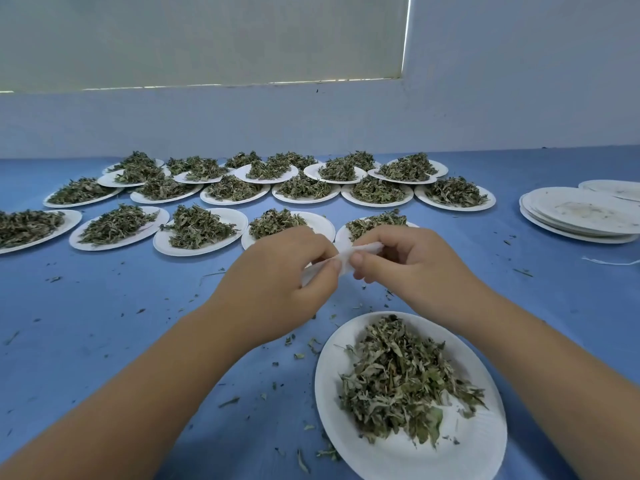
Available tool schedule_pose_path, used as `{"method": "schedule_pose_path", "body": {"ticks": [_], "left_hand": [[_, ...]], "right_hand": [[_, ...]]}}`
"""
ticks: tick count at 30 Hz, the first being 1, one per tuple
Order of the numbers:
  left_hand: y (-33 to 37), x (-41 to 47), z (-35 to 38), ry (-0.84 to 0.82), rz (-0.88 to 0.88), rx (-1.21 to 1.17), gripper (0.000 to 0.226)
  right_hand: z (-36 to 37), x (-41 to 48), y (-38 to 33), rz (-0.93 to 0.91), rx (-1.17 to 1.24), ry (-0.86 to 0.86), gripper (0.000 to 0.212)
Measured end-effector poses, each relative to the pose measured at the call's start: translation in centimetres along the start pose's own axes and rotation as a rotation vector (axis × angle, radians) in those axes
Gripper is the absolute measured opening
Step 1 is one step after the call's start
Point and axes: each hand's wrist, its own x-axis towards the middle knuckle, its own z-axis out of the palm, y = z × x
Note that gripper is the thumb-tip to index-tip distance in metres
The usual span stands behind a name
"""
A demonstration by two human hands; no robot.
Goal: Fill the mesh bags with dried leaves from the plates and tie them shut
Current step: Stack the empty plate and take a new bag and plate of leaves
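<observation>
— White mesh, is that what the hands have got, out beyond the near plate [408, 455]?

— Yes, a small mesh bag [341, 259], held up off the blue table [104, 323], just past the near plate's far rim. The left hand [277, 278] pinches one side between thumb and curled fingers; the right hand [412, 261] pinches the other side the same way. Both sets of fingers are clenched tight on the fabric, thumbs almost meeting.

— Anything in the bag?

— It looks flat and crumpled; I cannot tell for certain.

— And the leaves?

— One heap of dried leaves [401, 375] sits on the near plate, under the right forearm. Farther from that plate, behind the hands, lie rows of filled plates [199, 230]: five in the closest row, six in the next, and at least six more overlapping at the back, hard to count exactly.

— Empties?

— A stack of empty plates [581, 216] far right of the near plate, count unclear, with another plate behind it. Crumbs of leaf lie scattered around.
</observation>
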Motion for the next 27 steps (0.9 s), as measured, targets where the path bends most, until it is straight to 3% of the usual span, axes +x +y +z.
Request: {"method": "schedule_pose_path", "body": {"ticks": [12, 20, 27], "left_hand": [[0.6, 0.2, 0.7, 0.021, -0.04, -0.015, 0.012], [1.2, 0.8, 1.1, 0.027, -0.04, -0.048, 0.021], [1.2, 0.8, 1.4, 0.038, -0.068, -0.061, 0.025]], "right_hand": [[1.0, -0.3, -0.7, 0.041, -0.069, 0.037, 0.013], [0.6, 0.1, -0.7, 0.166, 0.109, 0.111, 0.025], [1.1, 0.0, -1.0, 0.243, 0.085, 0.175, 0.035]]}}
